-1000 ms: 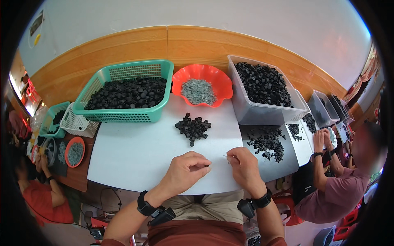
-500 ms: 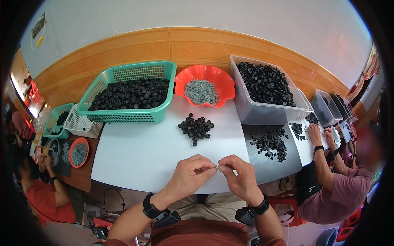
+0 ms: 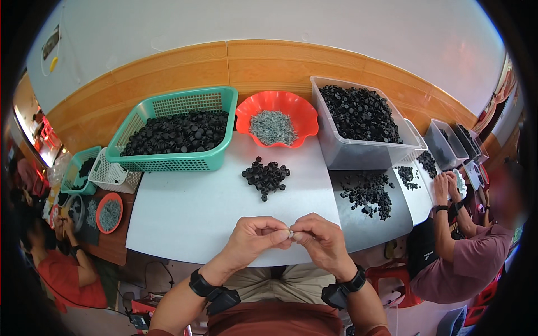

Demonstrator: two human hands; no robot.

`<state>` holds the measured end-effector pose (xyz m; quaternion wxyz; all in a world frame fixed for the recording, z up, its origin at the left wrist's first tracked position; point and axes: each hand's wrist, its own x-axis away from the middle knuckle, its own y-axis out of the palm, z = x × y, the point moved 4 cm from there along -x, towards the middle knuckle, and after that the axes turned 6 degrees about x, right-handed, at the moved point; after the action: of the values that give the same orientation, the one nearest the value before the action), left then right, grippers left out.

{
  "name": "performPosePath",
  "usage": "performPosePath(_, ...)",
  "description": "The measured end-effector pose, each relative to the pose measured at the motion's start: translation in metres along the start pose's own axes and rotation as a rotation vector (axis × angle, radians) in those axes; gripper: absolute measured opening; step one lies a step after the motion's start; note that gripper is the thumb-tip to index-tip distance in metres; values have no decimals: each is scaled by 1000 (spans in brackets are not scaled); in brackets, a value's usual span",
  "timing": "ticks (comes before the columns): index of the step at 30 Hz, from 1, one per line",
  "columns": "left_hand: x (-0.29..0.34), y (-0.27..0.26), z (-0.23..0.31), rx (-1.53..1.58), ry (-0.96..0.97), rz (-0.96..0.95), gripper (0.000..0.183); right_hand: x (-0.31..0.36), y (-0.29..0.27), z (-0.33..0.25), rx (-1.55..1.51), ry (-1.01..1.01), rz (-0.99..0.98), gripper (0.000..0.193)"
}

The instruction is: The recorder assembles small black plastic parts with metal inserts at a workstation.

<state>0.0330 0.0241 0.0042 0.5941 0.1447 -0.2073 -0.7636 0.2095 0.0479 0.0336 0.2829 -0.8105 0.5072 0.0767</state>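
Closest in, the left hand (image 3: pixel 255 238) and right hand (image 3: pixel 319 239) meet fingertip to fingertip over the near edge of the white tabletop (image 3: pixel 190 218). Each grip is narrow, pinched on one tiny pale part (image 3: pixel 291 233) held between them; its shape is too small to make out. Both wrists carry black bands.

Beyond the hands, a small pile (image 3: pixel 266 176) of black pieces lies on the tabletop. To the right, a grey sheet (image 3: pixel 386 227) carries a looser scatter (image 3: pixel 367 193) of the same black pieces.

Farther back stand three containers in a row: a green basket (image 3: pixel 174 162) full of black caps on the left, a red scalloped bowl (image 3: pixel 297 115) of grey metal bits in the middle, and a clear tub (image 3: pixel 358 157) heaped with black pieces on the right.

Behind them runs a curved wooden wall panel (image 3: pixel 269 61) under a white wall. High on the left wall hangs a small rectangular sign (image 3: pixel 49 42), its print unreadable.

At the right, another person's hands (image 3: pixel 447 187) work beside more tubs, cut off by the rim. At the left a person in red (image 3: pixel 73 274) sits partly in shadow.
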Motion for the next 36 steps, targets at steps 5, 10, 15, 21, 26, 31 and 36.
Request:
performPosePath(5,1,-3,-4,114,-67,12,17,0,8,0,-46,4,26,6)
performPosePath(10,2,-6,-6,291,-110,42,21,0,10,-3,-39,12,84,11)
performPosePath(15,1,-10,-9,333,-114,35,21,0,11,-2,29,10,82,6)
performPosePath(21,0,-9,-9,344,-109,37,19,0,10,-1,119,-35,85,3)
performPosePath(26,2,-10,-9,351,-97,49,18,-1,10,-7,182,-71,71,7)
performPosePath(31,0,-9,-12,273,-91,60,18,-2,7,-10,218,-79,76,8)
performPosePath(36,1,-4,-10,234,-87,78,19,1,12,-5,188,-7,42,8)
